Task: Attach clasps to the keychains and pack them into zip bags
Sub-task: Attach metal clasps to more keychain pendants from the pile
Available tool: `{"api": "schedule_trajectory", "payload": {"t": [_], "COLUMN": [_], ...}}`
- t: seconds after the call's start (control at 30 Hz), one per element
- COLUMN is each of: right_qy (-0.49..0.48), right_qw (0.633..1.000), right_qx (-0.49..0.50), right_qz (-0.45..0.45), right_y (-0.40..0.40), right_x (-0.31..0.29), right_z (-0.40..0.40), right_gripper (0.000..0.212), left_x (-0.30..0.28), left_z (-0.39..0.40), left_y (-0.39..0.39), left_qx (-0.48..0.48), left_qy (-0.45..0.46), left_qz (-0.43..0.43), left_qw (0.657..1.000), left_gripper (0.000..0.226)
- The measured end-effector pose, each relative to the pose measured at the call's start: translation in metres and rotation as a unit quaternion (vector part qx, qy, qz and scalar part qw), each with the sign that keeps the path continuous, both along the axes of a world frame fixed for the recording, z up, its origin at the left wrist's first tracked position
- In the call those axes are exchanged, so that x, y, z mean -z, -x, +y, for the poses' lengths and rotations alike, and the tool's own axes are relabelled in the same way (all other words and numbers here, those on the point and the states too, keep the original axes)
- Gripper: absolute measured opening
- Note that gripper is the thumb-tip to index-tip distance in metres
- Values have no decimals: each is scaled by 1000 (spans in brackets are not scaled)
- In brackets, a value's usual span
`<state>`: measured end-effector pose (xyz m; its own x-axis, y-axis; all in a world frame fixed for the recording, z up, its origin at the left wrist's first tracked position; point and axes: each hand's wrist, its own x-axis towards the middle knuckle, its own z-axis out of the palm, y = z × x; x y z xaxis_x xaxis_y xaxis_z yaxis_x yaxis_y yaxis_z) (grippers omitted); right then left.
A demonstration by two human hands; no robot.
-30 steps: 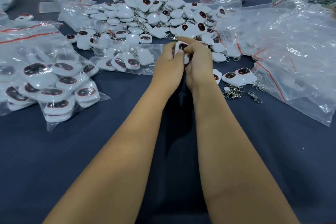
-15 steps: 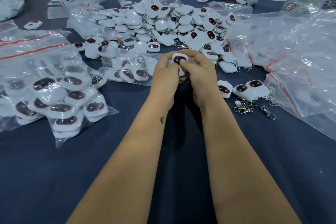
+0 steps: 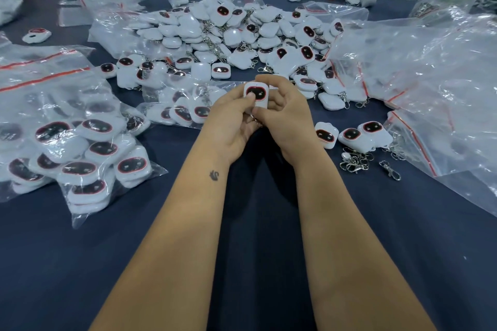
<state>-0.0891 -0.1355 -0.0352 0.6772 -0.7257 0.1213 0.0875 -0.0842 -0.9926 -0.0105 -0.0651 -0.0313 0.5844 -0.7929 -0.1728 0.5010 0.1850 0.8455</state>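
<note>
While your left hand (image 3: 228, 126) and right hand (image 3: 282, 118) both pinch the white rounded plastic keychain with the red-rimmed black face (image 3: 256, 94) above the dark blue tablecloth (image 3: 255, 223), steady its body and work the ring underneath, silver metal clasps (image 3: 355, 161) near.

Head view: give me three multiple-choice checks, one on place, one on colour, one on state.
1. Where do the loose metal clasps lie?
A. Right of the right hand, on the cloth
B. Inside the left filled zip bag
C. On the bottle

2. What colour is the table cloth?
A. Red
B. Dark blue
C. White

3. How is the held keychain kept?
A. Lying loose on the cloth
B. Sealed in a bag
C. Gripped by both hands

Answers: 1 A, the clasps sit near three loose keychains; 2 B, the bare cloth shows dark blue; 3 C, the left hand and the right hand curl round it.
</note>
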Motion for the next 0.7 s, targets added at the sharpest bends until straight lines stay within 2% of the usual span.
{"api": "schedule_trajectory", "payload": {"t": [0.23, 0.7], "right_qy": [-34, -91], "right_qw": [999, 994], "right_qx": [11, 22], "right_qz": [-7, -59], "right_y": [1, 1], "right_x": [-1, -4], "right_z": [-1, 0], "right_gripper": [46, 30], "left_x": [-2, -8], "left_z": [0, 1], "left_y": [6, 12], "left_qx": [7, -12], "left_qy": [-10, -16], "left_qz": [-50, -34], "left_qw": [999, 999], "left_gripper": [28, 22]}}
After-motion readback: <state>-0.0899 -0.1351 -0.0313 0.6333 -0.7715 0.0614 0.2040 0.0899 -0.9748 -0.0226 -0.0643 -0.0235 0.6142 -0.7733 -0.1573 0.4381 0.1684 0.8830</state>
